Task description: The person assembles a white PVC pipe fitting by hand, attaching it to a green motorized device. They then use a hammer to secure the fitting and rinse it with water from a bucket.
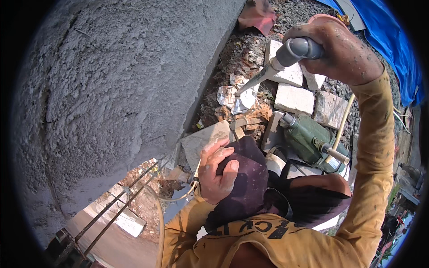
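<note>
- The trowel (273, 66) was held up by its grey handle in the right hand (337, 49), with the fingers wrapped tight around the handle.
- The narrow metal blade ran down and to the left from those fingers, its tip over a crumpled scrap of paper (236, 99) on the ground.
- The left hand (216, 172) rested on a dark cloth (245, 181) at the person's chest, with the fingers curled loosely over its edge and the thumb pressed on top; they clamped nothing hard.
- Both arms wore mustard-yellow sleeves (373, 147) speckled with mortar.
- Just beyond the left fingers lay a flat grey stone (206, 142).
- Below the right fingers, pale stone blocks (294, 99) lay in gravel, and near them sat a green power tool (310, 140) with a pale wooden stick (343, 119) beside it.
- To the left of both hands rose a rough grey plastered wall (116, 85).
- Beneath the left fingers, thin steel bars (118, 205) crossed a gap.
- Past the right hand, at the far edge, lay a blue tarpaulin (393, 44).
</note>
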A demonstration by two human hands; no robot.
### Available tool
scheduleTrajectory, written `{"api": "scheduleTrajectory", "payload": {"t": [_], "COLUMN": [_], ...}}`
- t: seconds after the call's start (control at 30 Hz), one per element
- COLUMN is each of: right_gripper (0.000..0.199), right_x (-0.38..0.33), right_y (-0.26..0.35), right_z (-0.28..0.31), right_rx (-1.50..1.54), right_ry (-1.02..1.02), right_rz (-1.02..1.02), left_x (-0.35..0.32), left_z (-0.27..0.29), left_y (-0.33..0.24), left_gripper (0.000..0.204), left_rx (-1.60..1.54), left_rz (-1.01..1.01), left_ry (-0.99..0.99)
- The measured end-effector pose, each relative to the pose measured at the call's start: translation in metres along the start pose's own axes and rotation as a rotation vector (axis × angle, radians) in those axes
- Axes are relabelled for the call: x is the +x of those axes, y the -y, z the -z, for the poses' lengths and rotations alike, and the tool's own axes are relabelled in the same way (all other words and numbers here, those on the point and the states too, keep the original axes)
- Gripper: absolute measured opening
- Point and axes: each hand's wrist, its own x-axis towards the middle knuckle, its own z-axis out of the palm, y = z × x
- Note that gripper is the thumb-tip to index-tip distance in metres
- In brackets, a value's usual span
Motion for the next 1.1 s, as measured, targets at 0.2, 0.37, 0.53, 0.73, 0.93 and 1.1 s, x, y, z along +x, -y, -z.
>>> {"api": "scheduleTrajectory", "payload": {"t": [0.2, 0.37, 0.53, 0.73, 0.93, 1.1], "right_gripper": [0.022, 0.025, 0.033, 0.027, 0.025, 0.034], "right_x": [-0.003, -0.018, -0.004, 0.008, -0.029, -0.004], "right_y": [-0.004, -0.03, 0.021, 0.017, -0.03, 0.021], "right_z": [-0.135, -0.199, 0.009, -0.086, -0.187, 0.012], "right_rx": [0.043, 0.105, 0.097, -0.049, 0.112, 0.146], "right_ry": [0.353, 0.404, 0.049, 0.197, 0.372, 0.039], "right_rz": [-0.36, -0.532, -0.143, -0.365, -0.432, -0.034], "left_x": [0.006, -0.009, 0.005, 0.001, -0.005, 0.004], "left_z": [-0.005, -0.005, 0.001, -0.002, -0.016, 0.001], "left_y": [-0.011, -0.013, -0.003, -0.003, -0.009, -0.006], "left_gripper": [0.025, 0.023, 0.025, 0.026, 0.021, 0.022], "left_rx": [0.038, 0.003, 0.075, 0.02, -0.039, -0.028], "left_rz": [-0.021, -0.113, -0.01, -0.061, -0.083, 0.08], "left_ry": [0.021, 0.046, 0.052, 0.016, 0.01, 0.027]}}
